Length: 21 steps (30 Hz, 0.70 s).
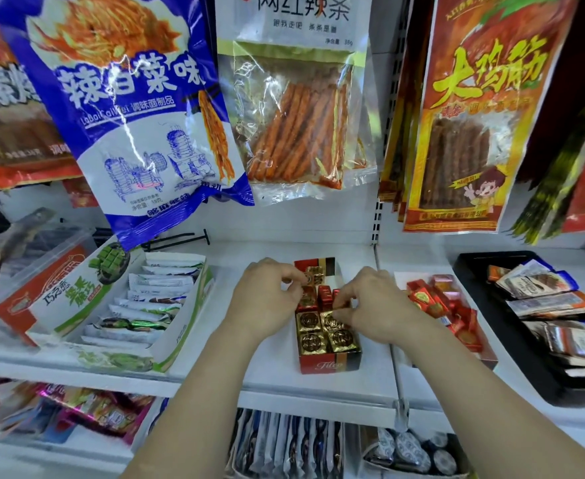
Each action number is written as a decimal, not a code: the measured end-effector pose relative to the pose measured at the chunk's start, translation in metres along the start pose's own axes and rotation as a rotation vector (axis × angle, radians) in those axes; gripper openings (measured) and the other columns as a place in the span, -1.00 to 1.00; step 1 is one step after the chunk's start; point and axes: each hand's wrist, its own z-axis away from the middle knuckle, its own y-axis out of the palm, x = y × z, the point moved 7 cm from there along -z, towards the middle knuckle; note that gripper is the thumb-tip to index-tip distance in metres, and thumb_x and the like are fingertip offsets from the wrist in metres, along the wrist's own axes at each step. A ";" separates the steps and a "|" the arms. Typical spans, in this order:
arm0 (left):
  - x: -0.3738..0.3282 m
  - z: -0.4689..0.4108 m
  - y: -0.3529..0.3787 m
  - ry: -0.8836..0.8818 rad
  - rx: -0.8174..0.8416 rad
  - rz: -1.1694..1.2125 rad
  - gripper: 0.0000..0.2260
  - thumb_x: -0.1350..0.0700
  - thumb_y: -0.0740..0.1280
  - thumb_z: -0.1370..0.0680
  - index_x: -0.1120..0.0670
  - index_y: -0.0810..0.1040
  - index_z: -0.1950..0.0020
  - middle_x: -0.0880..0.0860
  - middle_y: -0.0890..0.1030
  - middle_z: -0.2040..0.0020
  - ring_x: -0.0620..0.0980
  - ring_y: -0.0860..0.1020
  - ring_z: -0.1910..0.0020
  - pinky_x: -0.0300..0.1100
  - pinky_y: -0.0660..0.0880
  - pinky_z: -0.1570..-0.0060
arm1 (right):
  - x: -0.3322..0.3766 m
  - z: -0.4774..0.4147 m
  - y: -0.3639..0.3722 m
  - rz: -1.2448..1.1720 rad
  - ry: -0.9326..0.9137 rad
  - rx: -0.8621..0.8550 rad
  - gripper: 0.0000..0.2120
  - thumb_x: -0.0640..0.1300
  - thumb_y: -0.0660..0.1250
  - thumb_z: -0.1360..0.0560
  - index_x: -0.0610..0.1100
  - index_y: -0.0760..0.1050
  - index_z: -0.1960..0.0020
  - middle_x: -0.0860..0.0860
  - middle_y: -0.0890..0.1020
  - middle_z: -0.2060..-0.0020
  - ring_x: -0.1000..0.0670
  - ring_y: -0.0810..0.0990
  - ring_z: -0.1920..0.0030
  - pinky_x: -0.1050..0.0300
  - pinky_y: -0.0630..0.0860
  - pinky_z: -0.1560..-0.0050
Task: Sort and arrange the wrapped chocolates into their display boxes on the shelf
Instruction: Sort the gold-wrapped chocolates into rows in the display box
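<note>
Pinching a gold-foil chocolate [310, 274] between thumb and curled fingers, the left hand [266, 300] holds it over the back of the red box [329, 365], while the right hand [380, 305] nips the crinkled edge of another gold piece [332, 319] lying in the box. Square, embossed gold chocolates [311, 340] fill the near half of this glossy cardboard box in two columns, and red-wrapped ones [306, 300] sit behind them. The box rests on a white shelf [318, 385]. Just to the right, a second box [488, 359] holds a loose heap of red chocolates [429, 299]. Beyond it a black tray [526, 375] carries flat brown and silver packets [553, 302]. To the left, a green and white carton [166, 354] holds a row of white wrapped bars [149, 299]. Shiny snack bags [128, 98] hang above.
</note>
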 end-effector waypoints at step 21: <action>-0.017 -0.035 0.005 0.018 -0.064 -0.068 -0.85 0.09 0.32 -0.52 -0.05 0.68 0.03 -0.13 0.67 0.07 -0.14 0.57 0.09 -0.27 0.47 0.08 | -0.021 -0.009 0.003 -0.294 0.058 -0.092 -0.78 -0.13 0.31 -0.53 -0.01 0.58 -0.16 -0.02 0.64 0.08 0.03 0.59 0.12 0.20 0.51 0.08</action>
